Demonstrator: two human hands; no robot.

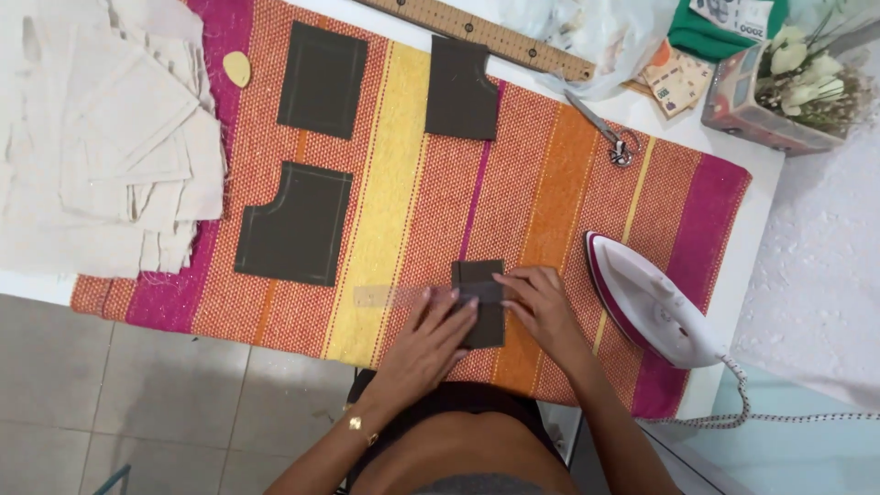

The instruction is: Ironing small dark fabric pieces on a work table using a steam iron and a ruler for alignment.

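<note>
Pressing a small dark rectangular fabric piece [484, 302] and clear plastic ruler [390, 296] onto the striped woven cloth [403, 202], both hands, left [431, 344] and right [541, 307], lie flat with fingers spread, beside a white-and-magenta iron [651, 307].

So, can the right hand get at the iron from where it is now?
Probably yes. The right hand rests on the small dark fabric piece, and the iron stands just beside it on the striped cloth. Nothing lies between them, so the way looks free.
</note>
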